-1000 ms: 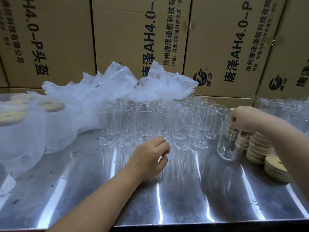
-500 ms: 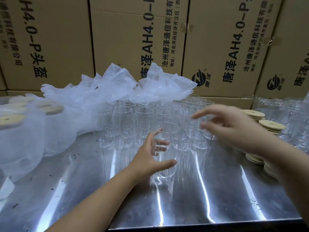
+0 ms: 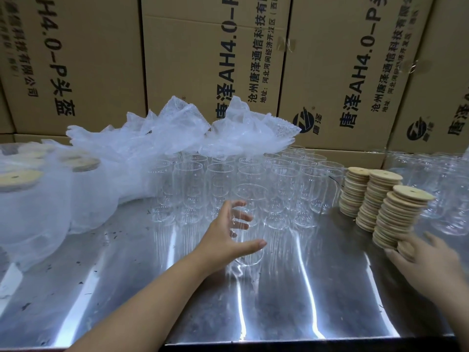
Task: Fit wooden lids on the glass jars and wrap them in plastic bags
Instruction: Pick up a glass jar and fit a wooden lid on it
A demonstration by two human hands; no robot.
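three stacks of wooden lids stand at the right of the steel counter, just beside a dense block of empty jars, likely so that a lid and a jar each sit within one arm's reach. one glass jar stands upright and apart from the block, nearer the person, and the left grip is clamped loosely on it, with the fingers seen through the glass behind and the thumb across the front. i judge this hold is meant to steady the open mouth while a lid comes down on it. the right grip is low at the foot of the nearest stack and seems closed on a single lid, though motion blur makes the fingers hard to read. a heap of plastic bags lies across the back rows of the jars, close enough to grab once the lid is on. at the far left stand finished jars, lidded and wrapped in cloudy plastic, kept clear of the bare ones. more bare glass crowds the right edge, and printed cardboard boxes wall off the back. the step in hand looks like lidding, with bagging not yet begun for this jar.
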